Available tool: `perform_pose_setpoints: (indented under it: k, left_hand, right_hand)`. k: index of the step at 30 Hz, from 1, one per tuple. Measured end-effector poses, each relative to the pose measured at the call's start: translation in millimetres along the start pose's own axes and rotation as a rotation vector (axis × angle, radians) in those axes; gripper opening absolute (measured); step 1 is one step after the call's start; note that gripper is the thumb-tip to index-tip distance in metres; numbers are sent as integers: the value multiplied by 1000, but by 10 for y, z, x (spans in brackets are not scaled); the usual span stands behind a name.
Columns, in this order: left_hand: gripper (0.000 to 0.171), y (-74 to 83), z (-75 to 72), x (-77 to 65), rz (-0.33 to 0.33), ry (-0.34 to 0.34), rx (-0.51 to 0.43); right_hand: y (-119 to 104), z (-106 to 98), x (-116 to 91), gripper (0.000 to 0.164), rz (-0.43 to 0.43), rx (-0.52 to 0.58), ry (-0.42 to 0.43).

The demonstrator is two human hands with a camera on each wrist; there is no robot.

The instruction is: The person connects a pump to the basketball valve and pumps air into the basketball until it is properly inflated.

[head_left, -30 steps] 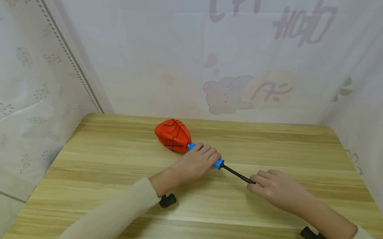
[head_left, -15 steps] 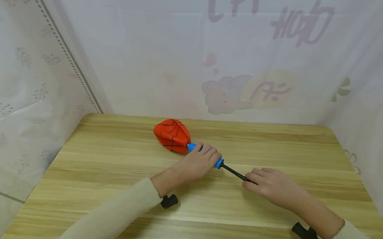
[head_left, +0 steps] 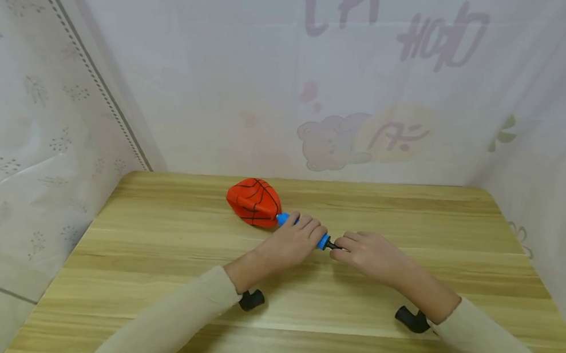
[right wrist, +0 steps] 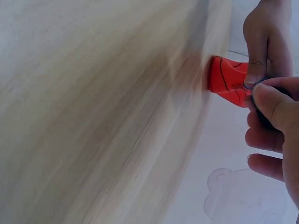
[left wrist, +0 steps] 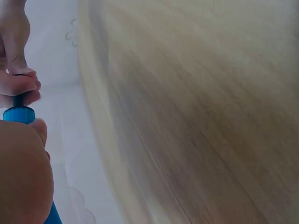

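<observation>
A red ball [head_left: 253, 203] with black basketball lines lies partly deflated and dented near the far edge of the table. The blue nozzle end of a hand pump [head_left: 324, 242] meets its right side. My left hand [head_left: 287, 241] grips the blue barrel, fingers wrapped over the top. At the pump's other end, my right hand [head_left: 372, 259] holds the black handle, mostly hidden by the fingers. Only a short piece of black rod shows between barrel and right hand. In the right wrist view, thumb and fingers curl round the dark handle [right wrist: 265, 115].
The wood-grain table [head_left: 189, 282] reaches back to a pale printed curtain [head_left: 209, 94], with more curtain on both sides. Black wrist mounts [head_left: 251, 300] hang below both wrists, close over the tabletop.
My right hand has moved left toward the left hand, pushing the black rod into the blue barrel. The left hand and the ball have stayed nearly in place.
</observation>
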State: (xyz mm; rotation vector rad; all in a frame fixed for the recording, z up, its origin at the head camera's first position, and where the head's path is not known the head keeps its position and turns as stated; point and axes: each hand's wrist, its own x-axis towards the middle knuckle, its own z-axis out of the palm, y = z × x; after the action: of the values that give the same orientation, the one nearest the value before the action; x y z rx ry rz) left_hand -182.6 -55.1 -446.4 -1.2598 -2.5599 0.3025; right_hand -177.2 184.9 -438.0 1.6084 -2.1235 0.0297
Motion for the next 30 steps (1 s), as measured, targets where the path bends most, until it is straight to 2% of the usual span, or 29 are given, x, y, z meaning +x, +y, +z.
perform_pose_setpoints:
  k: [4,6,7,11,15,19,22,26,30]
  left_hand:
    - [23,-23,8,-23,-7,29,-23]
    - [22,-38,7,-36,-7,37,-35]
    - [22,-46,5,-40,-8,39,-44]
    - [24,-78,-4,-48,-11,35,-64]
    - [24,-103,-21,-54,-11,30,-89]
    - [23,-116,-32,-55,-10,35,-99]
    - [23,-121,-31,-47,-8,37,-95]
    - [24,-118,-26,-19,-8,38,-96]
    - [24,-108,-23,14,-12,38,-90]
  right_hand:
    - [2,-46,-19,22,2,-2,-10]
    - [1,-86,-65,6,-15,-14,-6]
    - [-1,-107,-96,10,-22,-13,3]
    - [-21,-206,-242,49,-44,-28,58]
    - [-50,-329,-389,50,-55,-48,79]
    - [-71,-442,-547,54,-28,-55,41]
    - [-66,-456,-633,59,-6,-53,19]
    - [-56,-417,-648,58,-12,-43,24]
    - [-37,-360,-555,51,-30,-52,44]
